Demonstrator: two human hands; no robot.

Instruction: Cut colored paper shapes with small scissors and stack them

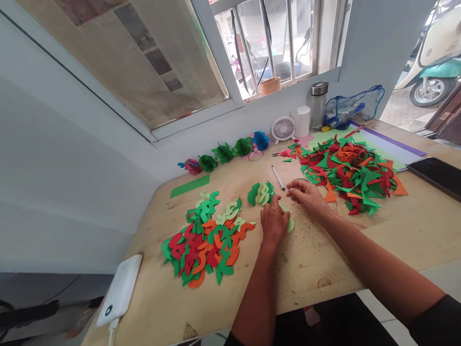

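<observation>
Left hand [274, 222] arched over one pale-green paper [291, 225], thumb spread; right hand [307, 196] pinched, contents unclear! Two paper heaps [355, 170] flanked them.

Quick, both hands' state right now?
Left hand: over the light green paper; grip can't be told.
Right hand: curled; whether it's gripping anything can't be told.

The left hand [275, 222] is partly hiding pale green paper [291, 225]; the view's right edge is cropping a phone [437, 175].
</observation>
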